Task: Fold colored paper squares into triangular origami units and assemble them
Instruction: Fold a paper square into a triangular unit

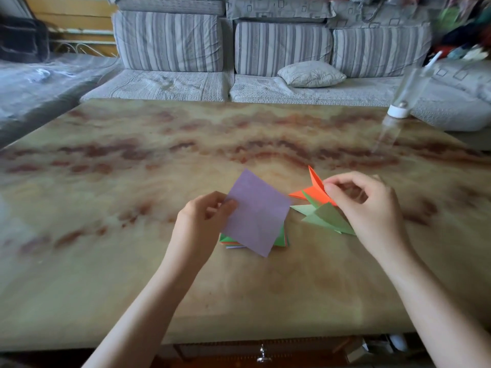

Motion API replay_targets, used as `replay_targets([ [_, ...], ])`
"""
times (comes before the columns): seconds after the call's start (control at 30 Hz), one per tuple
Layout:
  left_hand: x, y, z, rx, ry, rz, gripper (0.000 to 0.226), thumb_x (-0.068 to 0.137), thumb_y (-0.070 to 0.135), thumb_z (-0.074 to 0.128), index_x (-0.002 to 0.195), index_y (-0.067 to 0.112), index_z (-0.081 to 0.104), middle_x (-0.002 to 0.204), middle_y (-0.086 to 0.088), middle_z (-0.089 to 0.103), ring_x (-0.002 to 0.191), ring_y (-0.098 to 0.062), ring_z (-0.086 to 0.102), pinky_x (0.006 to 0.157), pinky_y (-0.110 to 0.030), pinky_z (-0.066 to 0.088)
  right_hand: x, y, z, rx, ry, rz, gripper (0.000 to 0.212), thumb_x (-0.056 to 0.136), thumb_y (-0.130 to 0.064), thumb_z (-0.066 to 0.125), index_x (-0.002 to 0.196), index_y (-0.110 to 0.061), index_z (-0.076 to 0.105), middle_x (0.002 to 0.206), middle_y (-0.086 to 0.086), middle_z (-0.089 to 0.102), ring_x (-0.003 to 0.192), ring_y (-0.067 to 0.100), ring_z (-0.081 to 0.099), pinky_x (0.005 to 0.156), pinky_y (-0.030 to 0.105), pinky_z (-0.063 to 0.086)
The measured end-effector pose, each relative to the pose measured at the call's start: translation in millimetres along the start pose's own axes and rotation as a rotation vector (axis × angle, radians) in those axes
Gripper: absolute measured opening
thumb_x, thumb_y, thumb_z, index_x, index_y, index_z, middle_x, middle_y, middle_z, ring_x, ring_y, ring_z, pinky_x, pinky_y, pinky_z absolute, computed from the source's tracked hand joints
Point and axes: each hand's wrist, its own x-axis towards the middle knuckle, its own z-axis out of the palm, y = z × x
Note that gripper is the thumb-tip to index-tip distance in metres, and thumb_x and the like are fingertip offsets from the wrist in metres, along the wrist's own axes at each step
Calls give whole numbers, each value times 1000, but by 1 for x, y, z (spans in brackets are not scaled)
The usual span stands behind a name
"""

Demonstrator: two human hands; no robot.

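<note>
While pinched by the left hand (203, 217), purple paper square (256, 212) is flat. Right hand (365, 208) pinches pointed orange paper unit (314, 193).

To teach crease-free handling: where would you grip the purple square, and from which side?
Pinch its left edge, thumb on top, coming from the left, as the left hand does. The purple square is thin and flat, that edge overhangs the paper stack, and the right hand holding the orange unit crowds its right.

Table (159, 155): paper stack (280, 240), green units (328, 217)
</note>
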Motion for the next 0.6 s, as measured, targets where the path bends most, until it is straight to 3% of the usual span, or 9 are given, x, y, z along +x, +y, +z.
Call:
replay_targets([
  [0.07, 2, 2, -3, -118, -31, -15, 17, 89, 16, 61, 74, 22, 67, 61, 5, 61, 52, -6, 52, 62, -25, 48, -3, -11, 4, 124, -46, -31, 9, 83, -21, 63, 83, -24, 71, 76, -13, 65, 76, 12, 52, 69, 20, 38],
  [0.13, 1, 4, -5, -183, -50, -2, 16, 89, 12, 60, 76, 19, 67, 62, 6, 63, 50, -7, 54, 57, -29, 53, -8, -18, 11, 170, -90, -68, 11, 83, -21, 60, 83, -26, 70, 78, -12, 62, 78, 12, 50, 71, 19, 38],
  [0.23, 0, 9, -10, -166, -55, 54, 13, 89, 12, 60, 80, 16, 68, 61, 9, 62, 44, -6, 44, 42, -20, 44, -12, -25, 19, 199, -185, -143, 19, 85, -11, 57, 89, -23, 70, 98, -11, 63, 98, 10, 54, 79, 13, 38],
  [0.33, 0, 12, -14, -240, -74, 41, 16, 90, 10, 59, 81, 18, 69, 55, 13, 60, 42, -4, 38, 38, -16, 36, -18, -29, 22, 227, -377, -210, 55, 78, 16, 45, 102, -28, 67, 127, -9, 54, 123, 8, 46, 95, 13, 38],
  [0.4, -1, 15, -15, -282, -98, 18, 16, 90, 10, 58, 81, 17, 68, 52, 14, 59, 40, -4, 35, 37, -14, 32, -22, -30, 24, 191, -456, -256, 65, 70, 17, 44, 105, -34, 66, 138, -13, 45, 130, 6, 39, 102, 12, 30],
  [0.5, -2, 17, -15, -323, -143, 0, 14, 92, 12, 57, 84, 14, 69, 52, 13, 58, 40, -3, 35, 38, -14, 31, -26, -31, 27, 180, -515, -233, 47, 71, -2, 61, 100, -38, 69, 141, -19, 40, 130, 2, 35, 103, 11, 27],
  [0.6, -3, 17, -14, -338, -170, -16, 16, 93, 12, 55, 86, 13, 70, 54, 14, 58, 43, -3, 39, 38, -15, 34, -26, -33, 28, 263, -542, -135, 41, 72, -2, 69, 91, -38, 72, 133, -27, 45, 127, -2, 39, 103, 9, 28],
])
